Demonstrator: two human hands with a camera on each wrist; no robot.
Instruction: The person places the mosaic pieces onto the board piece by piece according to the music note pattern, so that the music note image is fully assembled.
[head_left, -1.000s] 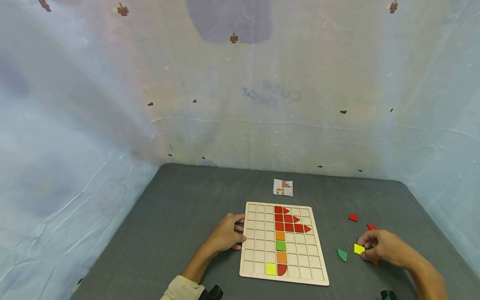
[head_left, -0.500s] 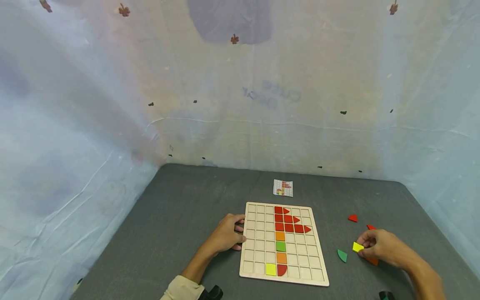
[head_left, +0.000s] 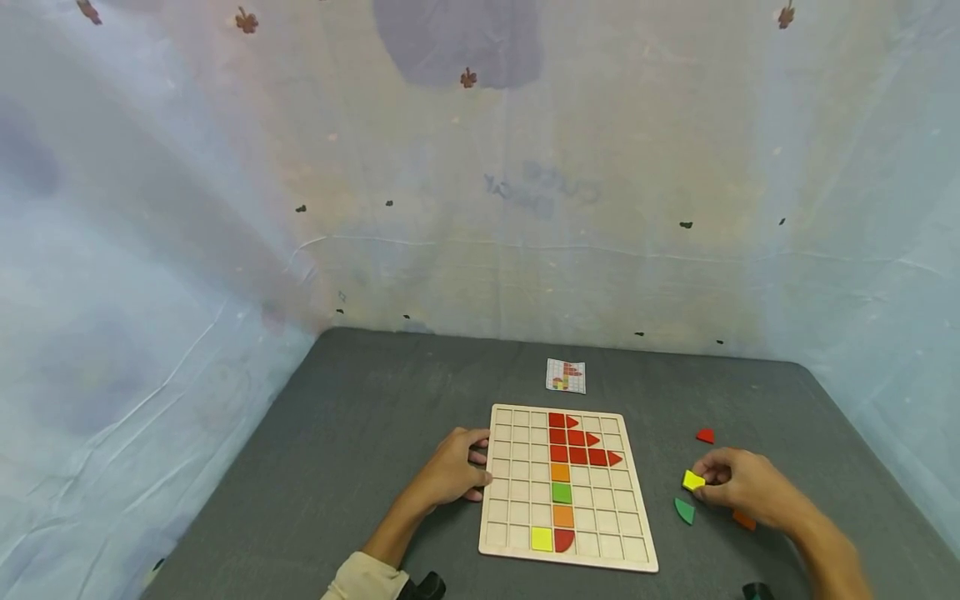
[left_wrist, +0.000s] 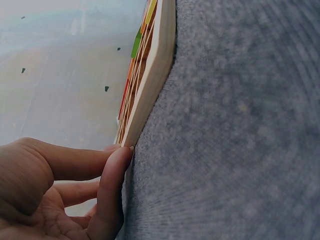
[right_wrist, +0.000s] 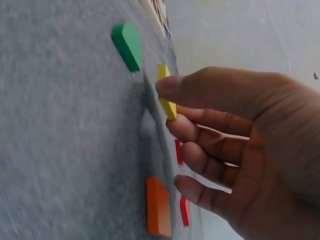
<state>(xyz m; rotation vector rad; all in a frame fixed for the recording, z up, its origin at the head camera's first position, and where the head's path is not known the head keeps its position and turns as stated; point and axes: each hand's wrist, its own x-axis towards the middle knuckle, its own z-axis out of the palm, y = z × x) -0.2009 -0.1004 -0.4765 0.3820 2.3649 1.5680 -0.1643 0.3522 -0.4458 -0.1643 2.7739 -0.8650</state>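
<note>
A wooden grid board lies on the dark table. Red squares and red triangles form three rows at its top right. Below runs a column of orange, green and orange squares, with a yellow square and a red quarter-round at the bottom. My left hand pinches the board's left edge between thumb and finger, as the left wrist view shows. Right of the board, my right hand holds a yellow tile between thumb and fingertips, raised off the table. Close by lies a green quarter-round.
A small printed pattern card lies beyond the board. An orange tile sits partly under my right hand, and a red piece lies farther back. Another red piece shows in the right wrist view. Pale sheeting surrounds the table.
My right hand has moved left and slightly away from me, carrying the yellow tile toward the board. The left hand and board keep their places.
</note>
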